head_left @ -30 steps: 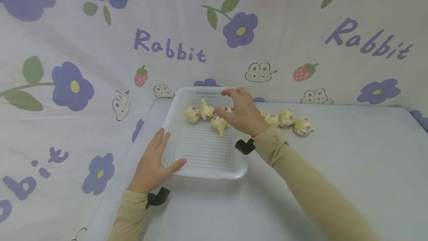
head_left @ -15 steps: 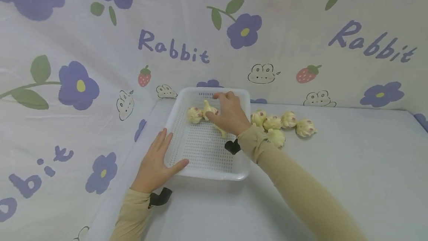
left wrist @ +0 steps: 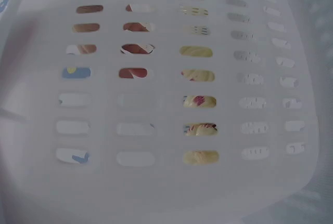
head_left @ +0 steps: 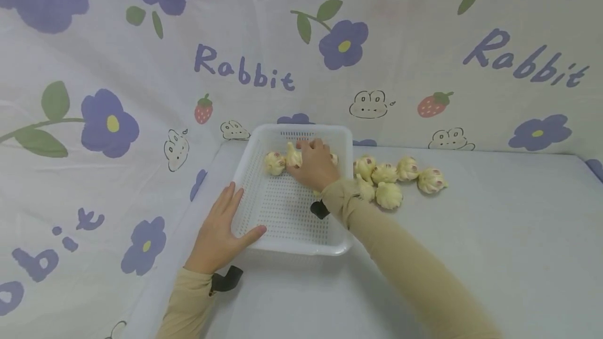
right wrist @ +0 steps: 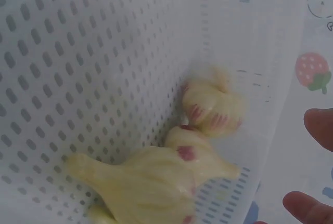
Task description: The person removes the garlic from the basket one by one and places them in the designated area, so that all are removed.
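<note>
Inside the white basket point(head_left: 287, 218), I see one garlic bulb point(head_left: 292, 157) point its neck toward the far side, while the nearest bulb point(right wrist: 148, 187) in my right wrist view lies with its long axis slanting, neck to the upper left. To me they look cream-coloured, plump and ribbed, some with purple-red patches. Compared with half a second ago, I find the right hand point(head_left: 316, 165) lower over the bulbs, its visible fingers point(right wrist: 307, 208) apart, though I cannot tell whether they pinch anything; the left hand point(head_left: 215, 237) stays with straight fingers at the rim.
</note>
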### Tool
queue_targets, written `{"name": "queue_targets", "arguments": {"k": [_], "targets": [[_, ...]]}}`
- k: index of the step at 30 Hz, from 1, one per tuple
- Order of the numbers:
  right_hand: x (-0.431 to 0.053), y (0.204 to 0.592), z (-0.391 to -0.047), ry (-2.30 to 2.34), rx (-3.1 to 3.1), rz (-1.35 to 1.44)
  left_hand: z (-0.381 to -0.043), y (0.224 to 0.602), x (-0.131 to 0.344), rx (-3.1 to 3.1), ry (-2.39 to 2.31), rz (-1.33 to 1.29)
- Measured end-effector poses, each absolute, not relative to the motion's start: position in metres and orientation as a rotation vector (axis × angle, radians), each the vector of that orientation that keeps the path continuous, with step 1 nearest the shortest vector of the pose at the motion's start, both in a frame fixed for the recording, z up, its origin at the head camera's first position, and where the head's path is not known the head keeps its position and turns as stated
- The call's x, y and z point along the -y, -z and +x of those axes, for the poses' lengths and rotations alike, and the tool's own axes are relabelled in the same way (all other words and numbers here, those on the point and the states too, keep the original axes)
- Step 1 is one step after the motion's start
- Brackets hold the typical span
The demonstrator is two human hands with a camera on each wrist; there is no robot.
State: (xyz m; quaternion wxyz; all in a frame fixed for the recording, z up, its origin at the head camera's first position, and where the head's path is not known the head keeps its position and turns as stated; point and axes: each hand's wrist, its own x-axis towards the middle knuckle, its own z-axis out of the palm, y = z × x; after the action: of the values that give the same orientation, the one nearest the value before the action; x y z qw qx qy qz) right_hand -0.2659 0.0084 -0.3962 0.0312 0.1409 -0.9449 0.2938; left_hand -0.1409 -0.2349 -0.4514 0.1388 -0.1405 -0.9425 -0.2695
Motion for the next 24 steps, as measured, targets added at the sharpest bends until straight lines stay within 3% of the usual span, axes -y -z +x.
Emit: {"name": "queue_targets", "arguments": {"k": [24], "targets": [[-0.002, 0.421, -0.276, -0.599, 2.94, 0.395, -0.139, 0.449, 0.233, 2.723, 0.773, -0.404]]}}
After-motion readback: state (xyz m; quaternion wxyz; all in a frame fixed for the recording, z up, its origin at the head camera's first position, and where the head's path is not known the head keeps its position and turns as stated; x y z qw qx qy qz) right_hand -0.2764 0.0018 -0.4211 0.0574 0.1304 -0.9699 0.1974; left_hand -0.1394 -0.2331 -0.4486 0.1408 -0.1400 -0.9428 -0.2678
